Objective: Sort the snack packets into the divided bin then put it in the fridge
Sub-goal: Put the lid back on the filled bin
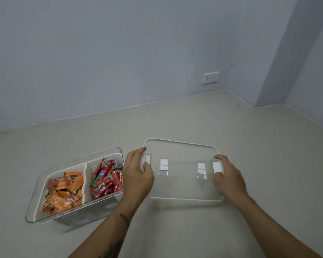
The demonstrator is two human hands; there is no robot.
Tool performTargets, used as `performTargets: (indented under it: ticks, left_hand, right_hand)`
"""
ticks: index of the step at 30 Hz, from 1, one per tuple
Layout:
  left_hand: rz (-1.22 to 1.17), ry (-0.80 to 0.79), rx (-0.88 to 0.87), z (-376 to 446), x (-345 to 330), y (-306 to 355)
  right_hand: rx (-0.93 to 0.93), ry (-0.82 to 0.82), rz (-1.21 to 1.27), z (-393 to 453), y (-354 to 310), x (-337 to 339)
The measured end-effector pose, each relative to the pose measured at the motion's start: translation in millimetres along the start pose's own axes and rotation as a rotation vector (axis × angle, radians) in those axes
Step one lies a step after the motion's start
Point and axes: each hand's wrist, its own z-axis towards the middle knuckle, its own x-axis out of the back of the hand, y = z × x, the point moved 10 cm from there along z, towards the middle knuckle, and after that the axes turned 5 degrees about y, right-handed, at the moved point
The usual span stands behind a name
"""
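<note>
Two hands grip the clear lid (183, 170) by its short ends, left hand (138, 174) and right hand (227, 175) closed on white clips; the sorted divided bin (78, 185) sits leftward, just beside the left hand

Clear lid (183, 185), white rim and four white clips; divided bin (35, 207) clear outside, white perforated insert; left compartment orange packets (67, 190) with brown-green print; right compartment red packets (108, 179) with green edging, blue-white marks; surface (250, 146) pale beige; wall (119, 53) pale blue-grey; socket (210, 78) white.
</note>
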Motion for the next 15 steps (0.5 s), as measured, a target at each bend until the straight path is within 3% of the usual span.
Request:
performTargets:
  ticks: [4, 9, 15]
  left_hand:
    - [-0.023, 0.143, 0.021, 8.7, 60.8, -8.5]
    - [-0.035, 0.232, 0.070, 15.3, 142.0, -32.2]
    - [-0.099, 0.304, 0.364, 15.1, 225.0, -108.9]
  right_hand:
    - [0.132, -0.008, -0.020, -6.1, -56.7, -6.6]
    - [0.230, -0.020, 0.155, -36.6, -127.5, -43.6]
    - [0.376, 0.031, 0.220, -75.4, -221.5, -75.9]
